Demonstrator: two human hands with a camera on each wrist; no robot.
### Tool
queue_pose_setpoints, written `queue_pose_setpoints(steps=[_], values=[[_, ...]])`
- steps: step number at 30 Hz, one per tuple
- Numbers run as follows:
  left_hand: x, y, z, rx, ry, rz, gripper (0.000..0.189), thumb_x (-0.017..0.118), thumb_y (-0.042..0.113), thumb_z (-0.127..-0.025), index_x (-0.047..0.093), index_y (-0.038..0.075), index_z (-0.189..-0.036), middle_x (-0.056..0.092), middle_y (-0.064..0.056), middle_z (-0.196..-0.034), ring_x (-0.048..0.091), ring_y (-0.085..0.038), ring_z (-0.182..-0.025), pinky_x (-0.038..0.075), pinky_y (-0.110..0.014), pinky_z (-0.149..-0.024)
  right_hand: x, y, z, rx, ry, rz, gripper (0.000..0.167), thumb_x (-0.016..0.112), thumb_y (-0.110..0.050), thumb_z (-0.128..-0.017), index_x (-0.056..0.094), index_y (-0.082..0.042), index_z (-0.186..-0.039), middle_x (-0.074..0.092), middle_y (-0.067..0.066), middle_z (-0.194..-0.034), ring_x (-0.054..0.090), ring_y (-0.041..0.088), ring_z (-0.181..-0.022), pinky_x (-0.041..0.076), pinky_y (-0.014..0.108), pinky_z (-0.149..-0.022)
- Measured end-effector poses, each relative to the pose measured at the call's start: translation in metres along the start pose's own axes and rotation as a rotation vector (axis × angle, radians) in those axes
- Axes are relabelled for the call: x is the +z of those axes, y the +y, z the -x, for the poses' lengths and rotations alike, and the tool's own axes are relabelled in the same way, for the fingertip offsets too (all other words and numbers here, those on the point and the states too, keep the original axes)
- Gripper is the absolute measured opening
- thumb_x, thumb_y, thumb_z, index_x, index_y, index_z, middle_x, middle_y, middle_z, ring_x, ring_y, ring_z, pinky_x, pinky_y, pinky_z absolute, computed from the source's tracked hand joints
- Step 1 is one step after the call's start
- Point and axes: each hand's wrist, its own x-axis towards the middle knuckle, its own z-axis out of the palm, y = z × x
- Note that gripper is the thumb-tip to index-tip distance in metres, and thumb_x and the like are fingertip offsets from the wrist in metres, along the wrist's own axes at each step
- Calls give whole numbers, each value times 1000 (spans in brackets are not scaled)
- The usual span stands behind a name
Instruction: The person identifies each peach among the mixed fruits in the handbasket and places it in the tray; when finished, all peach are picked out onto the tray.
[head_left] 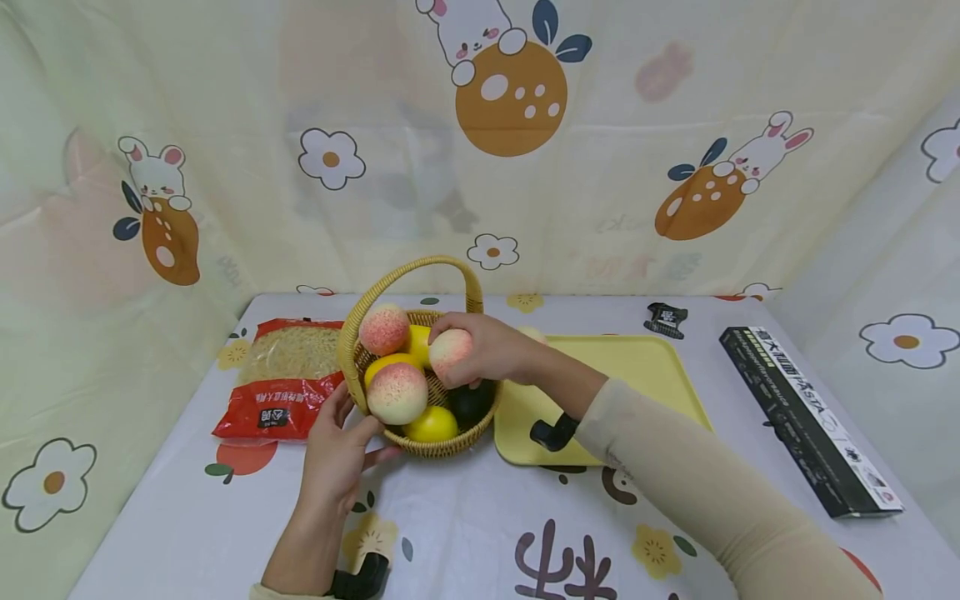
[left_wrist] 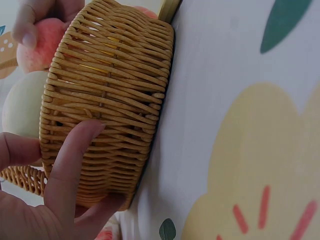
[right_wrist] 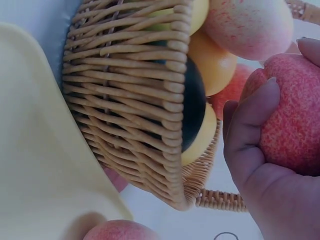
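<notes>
A wicker basket [head_left: 435, 446] with an arched handle stands mid-table, holding two peaches [head_left: 396, 393], several yellow fruits [head_left: 431, 425] and a dark rounded fruit [head_left: 472, 404]. Over its right part, my right hand [head_left: 491, 346] grips a peach [right_wrist: 300, 120] between thumb and fingers. The fruit is above the basket's contents. My left hand [head_left: 333, 454] rests against the basket's left side. In the left wrist view, its spread, fairly straight digits touch the woven wall [left_wrist: 110, 100] and rim. Some fingertips are hidden behind the basket.
Right of the basket lies a yellow tray [head_left: 645, 392], with a peach [right_wrist: 120, 231] on it, partly hidden by my right arm in the head view. A red bag [head_left: 277, 408] lies left. A long black box [head_left: 810, 425] and a small black packet [head_left: 666, 320] are at the right.
</notes>
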Motion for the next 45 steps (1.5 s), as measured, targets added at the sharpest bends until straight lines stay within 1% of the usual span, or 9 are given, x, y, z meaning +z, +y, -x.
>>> queue_pose_setpoints(steps=[11, 15, 19, 25, 29, 32, 35, 39, 45], values=[[1, -1, 0, 2, -5, -8, 88, 69, 12, -96, 22, 25, -170, 27, -3, -174, 59, -33, -128, 68, -40, -81, -18, 13, 39, -14, 63, -47, 47, 81, -10, -77, 65, -17, -121, 61, 12, -120, 63, 30, -94, 60, 36, -65], [1, -1, 0, -4, -4, -8, 89, 70, 13, -96, 22, 26, -170, 27, -2, -174, 59, -32, -129, 68, -40, -81, -24, 24, 65, -10, 96, -81, 48, 77, -6, -77, 64, -12, -123, 62, 15, -116, 62, 30, -91, 57, 33, -62], [1, 1, 1, 4, -4, -15, 88, 69, 13, -97, 22, 26, -170, 25, -3, -175, 61, -33, -127, 68, -41, -80, -31, 42, 96, 21, 146, -105, 54, 78, -3, -77, 60, -8, -128, 60, 16, -117, 62, 30, -91, 58, 34, -62], [1, 4, 1, 10, 6, -28, 86, 68, 13, -98, 23, 26, -170, 25, -3, -175, 63, -35, -126, 68, -40, -80, -48, 70, 137, 52, 266, -56, 53, 80, -2, -78, 60, -9, -126, 62, 17, -109, 64, 30, -84, 61, 41, -61], [0, 5, 1, 4, 5, -27, 87, 68, 13, -98, 22, 27, -170, 24, -2, -175, 61, -35, -129, 68, -41, -82, -61, 83, 154, 74, 326, -35, 51, 81, -4, -79, 59, -8, -125, 60, 18, -109, 65, 30, -79, 62, 42, -61], [-1, 5, 0, 1, 8, -23, 87, 68, 13, -98, 22, 28, -170, 23, -1, -176, 61, -35, -129, 68, -41, -82, -72, 90, 156, 97, 361, -7, 53, 81, -6, -79, 58, -5, -127, 59, 19, -112, 64, 29, -81, 62, 41, -62], [-1, 5, 0, 2, 13, -23, 86, 67, 13, -98, 22, 28, -170, 24, -1, -176, 61, -35, -129, 68, -40, -81, -81, 95, 149, 131, 387, 44, 55, 81, -8, -79, 58, -6, -129, 58, 19, -115, 62, 27, -86, 62, 40, -62], [-1, 3, 0, 5, 11, -29, 86, 67, 13, -98, 22, 27, -170, 24, -2, -176, 62, -35, -128, 68, -39, -80, -90, 102, 133, 164, 404, 99, 55, 81, -11, -81, 58, -8, -131, 58, 18, -118, 61, 26, -87, 62, 39, -64], [0, 1, 1, -2, 5, -34, 86, 68, 14, -98, 22, 26, -170, 24, -3, -176, 62, -35, -128, 68, -39, -80, -98, 103, 105, 175, 395, 182, 51, 82, -13, -82, 61, -10, -128, 60, 18, -114, 61, 25, -79, 60, 40, -65]])
